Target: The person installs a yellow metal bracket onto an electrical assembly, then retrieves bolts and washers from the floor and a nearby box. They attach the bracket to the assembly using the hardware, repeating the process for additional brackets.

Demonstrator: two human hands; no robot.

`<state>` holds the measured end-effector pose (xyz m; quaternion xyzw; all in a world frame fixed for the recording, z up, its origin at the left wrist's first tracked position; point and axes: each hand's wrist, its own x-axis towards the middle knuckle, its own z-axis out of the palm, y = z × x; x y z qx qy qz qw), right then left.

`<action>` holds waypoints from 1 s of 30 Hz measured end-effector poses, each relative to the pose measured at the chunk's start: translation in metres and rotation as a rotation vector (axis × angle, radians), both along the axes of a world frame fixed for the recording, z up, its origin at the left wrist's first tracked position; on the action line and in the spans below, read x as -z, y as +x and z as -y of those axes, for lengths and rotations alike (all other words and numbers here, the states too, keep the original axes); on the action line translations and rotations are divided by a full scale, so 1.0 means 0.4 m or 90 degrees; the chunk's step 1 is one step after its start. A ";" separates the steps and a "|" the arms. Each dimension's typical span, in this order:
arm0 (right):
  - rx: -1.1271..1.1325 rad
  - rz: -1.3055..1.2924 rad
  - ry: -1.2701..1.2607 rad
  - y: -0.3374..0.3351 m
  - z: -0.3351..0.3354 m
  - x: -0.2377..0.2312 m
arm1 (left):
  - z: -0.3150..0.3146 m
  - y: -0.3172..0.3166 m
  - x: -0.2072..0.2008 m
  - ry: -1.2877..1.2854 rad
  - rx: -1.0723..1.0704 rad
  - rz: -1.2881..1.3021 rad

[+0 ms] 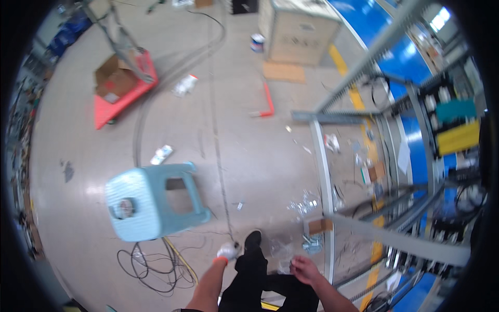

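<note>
My left hand (227, 251), in a white glove with an orange cuff, is beside my dark shoe (253, 238). Its fingers are closed around a small dark item that I cannot make out. My bare right hand (305, 270) is over my right leg, its fingers curled in; whatever they hold, if anything, is hidden. Clear plastic wrapping (282, 250) lies on the floor between the hands. Just beyond my right hand are a pile of small metal parts (312, 244) and a small open cardboard box (318, 225).
A light blue plastic stool (136, 203) with a roll on it stands at left, black cables (150, 268) below it. The metal frame (323, 171) runs along the right. Farther off are a red trolley (125, 106) with a carton, a red bent bar (269, 101) and a wooden crate (301, 36).
</note>
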<state>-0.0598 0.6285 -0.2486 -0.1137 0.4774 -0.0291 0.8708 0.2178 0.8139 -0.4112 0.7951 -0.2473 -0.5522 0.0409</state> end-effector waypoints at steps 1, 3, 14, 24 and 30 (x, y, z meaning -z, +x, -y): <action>0.004 0.038 0.068 0.038 -0.029 -0.094 | -0.145 -0.022 -0.065 0.017 -0.023 -0.013; 0.024 0.066 0.087 0.140 -0.024 -0.292 | -0.265 -0.011 -0.276 0.080 -0.065 -0.039; -0.159 0.266 0.007 0.636 0.218 -0.893 | -0.457 0.097 -0.943 0.079 -0.425 0.044; -0.258 0.204 0.003 1.016 0.463 -0.951 | -0.112 0.405 -0.912 -0.059 -0.680 0.164; -0.573 0.227 -0.136 1.413 0.677 -1.050 | 0.152 0.614 -1.048 -0.099 -0.745 0.124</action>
